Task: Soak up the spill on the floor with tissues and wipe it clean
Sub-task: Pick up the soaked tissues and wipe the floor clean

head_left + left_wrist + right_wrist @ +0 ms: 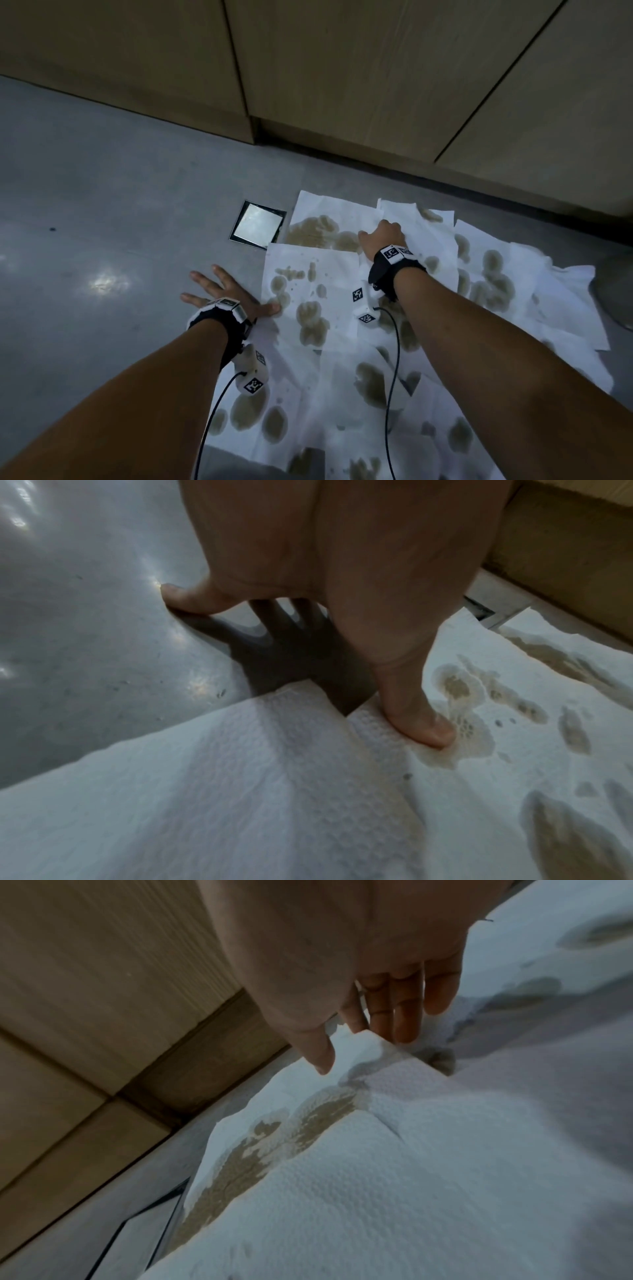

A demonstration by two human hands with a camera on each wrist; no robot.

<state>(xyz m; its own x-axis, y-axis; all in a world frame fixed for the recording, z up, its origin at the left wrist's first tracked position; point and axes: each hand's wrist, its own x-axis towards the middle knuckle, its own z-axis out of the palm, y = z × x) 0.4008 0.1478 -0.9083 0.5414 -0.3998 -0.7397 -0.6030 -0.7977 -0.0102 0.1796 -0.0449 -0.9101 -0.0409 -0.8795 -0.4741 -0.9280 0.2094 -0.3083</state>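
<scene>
Several white tissues (337, 270) lie overlapping on the grey floor (102, 205), blotched with brown wet stains (311, 322). My left hand (226, 294) lies flat on the bare floor with fingers spread. Its thumb (424, 731) presses the left edge of a tissue (240, 777) beside a wet patch. My right hand (383, 236) is farther off, on the far sheets. In the right wrist view its straight fingers (404, 1015) touch a tissue (445, 1150) behind a raised corner, with the thumb (318, 1056) apart in front. Neither hand grips anything.
A square metal floor drain cover (258, 224) sits just left of the far tissues. Wooden cabinet fronts (342, 85) run along the back, close behind the sheets. A grey round object (616, 284) stands at the right edge. Bare floor stretches to the left.
</scene>
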